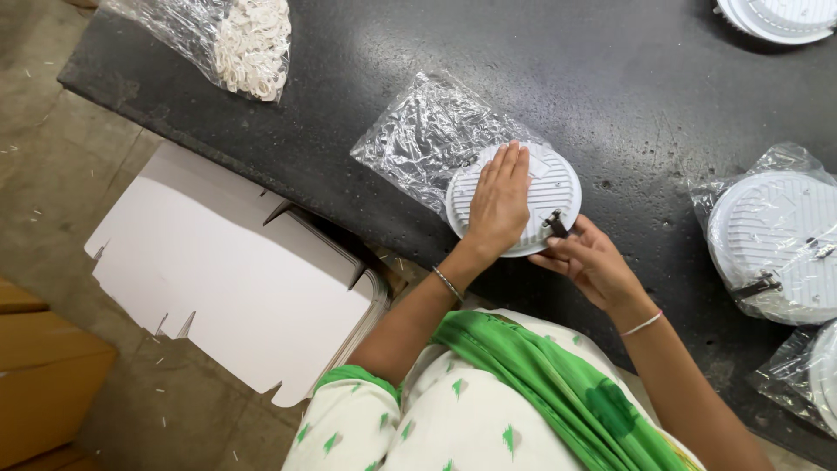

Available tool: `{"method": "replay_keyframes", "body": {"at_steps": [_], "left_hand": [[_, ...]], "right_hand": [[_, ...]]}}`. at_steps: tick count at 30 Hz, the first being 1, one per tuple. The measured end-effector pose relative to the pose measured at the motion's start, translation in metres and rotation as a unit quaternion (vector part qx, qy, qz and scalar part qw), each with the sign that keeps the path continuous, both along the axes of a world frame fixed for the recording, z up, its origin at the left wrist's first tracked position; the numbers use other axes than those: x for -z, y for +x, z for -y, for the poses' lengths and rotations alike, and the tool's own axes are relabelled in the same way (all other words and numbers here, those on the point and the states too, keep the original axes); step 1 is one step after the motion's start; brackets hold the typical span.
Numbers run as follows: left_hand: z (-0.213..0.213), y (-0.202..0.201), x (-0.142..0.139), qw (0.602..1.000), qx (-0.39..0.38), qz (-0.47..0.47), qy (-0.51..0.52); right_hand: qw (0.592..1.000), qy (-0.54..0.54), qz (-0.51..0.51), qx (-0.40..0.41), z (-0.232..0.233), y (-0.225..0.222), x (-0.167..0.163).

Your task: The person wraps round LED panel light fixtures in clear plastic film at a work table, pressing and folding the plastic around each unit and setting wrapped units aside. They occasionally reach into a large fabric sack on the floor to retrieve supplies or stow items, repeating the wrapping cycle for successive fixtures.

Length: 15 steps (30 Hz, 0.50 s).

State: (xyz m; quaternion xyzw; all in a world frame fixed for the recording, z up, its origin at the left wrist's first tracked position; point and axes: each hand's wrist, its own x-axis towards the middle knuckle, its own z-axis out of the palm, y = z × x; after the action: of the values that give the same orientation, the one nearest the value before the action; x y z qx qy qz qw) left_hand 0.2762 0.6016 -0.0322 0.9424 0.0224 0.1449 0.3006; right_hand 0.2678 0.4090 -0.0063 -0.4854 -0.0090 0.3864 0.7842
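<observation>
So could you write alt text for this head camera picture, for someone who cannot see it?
Seen from above, a person's left hand lies flat on a round white ribbed disc half out of a clear plastic bag on a dark worktop, while the right hand pinches a small metal clip at its rim. More bagged discs lie to the right.

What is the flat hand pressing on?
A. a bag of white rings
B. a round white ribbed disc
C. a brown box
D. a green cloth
B: the left hand lies flat on the round white ribbed disc, half out of its clear bag.
</observation>
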Motion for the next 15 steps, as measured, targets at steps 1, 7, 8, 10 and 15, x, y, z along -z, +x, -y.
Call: {"method": "replay_keyframes", "body": {"at_steps": [1, 7, 8, 10, 15], "left_hand": [[-0.004, 0.001, -0.001, 1.000, 0.008, -0.006, -0.011], [-0.012, -0.001, -0.012, 0.998, 0.033, 0.013, -0.051], [-0.014, 0.000, -0.015, 0.997, 0.035, 0.020, -0.059], [-0.024, 0.002, -0.020, 0.996, 0.030, 0.022, -0.083], [-0.054, 0.009, -0.035, 0.986, 0.053, 0.004, -0.161]], "right_hand": [[1.000, -0.001, 0.010, -0.010, -0.004, 0.001, 0.000], [0.999, -0.023, 0.042, -0.018, -0.037, 0.014, -0.003], [0.998, -0.027, 0.049, -0.019, -0.043, 0.019, -0.002], [0.998, -0.009, 0.055, -0.038, -0.056, 0.030, 0.004], [0.994, -0.009, 0.078, -0.073, -0.085, 0.068, 0.041]]}}
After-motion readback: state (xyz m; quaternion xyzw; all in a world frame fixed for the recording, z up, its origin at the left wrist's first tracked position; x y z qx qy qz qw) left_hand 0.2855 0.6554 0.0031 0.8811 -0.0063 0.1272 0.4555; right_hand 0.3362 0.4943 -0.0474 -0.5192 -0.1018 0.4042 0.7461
